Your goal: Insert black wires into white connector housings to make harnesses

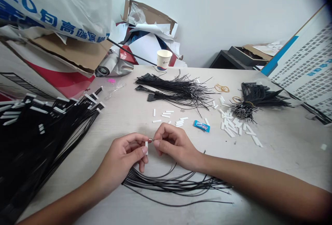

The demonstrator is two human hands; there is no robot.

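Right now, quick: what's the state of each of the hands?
Left hand: closed, holding a small white plastic block.
Right hand: closed, pinching a metal-tipped wire.

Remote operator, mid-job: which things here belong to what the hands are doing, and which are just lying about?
Belonging: left hand, right hand, white piece, wire end, black wires, loose white pieces.
Lying about: paper cup, Mentos pack, plastic bag.

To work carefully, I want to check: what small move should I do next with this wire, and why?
Probably push the wire's metal tip gently into the white connector housing: your right hand pinches the tip just beside the housing, and your left hand holds the housing steady.
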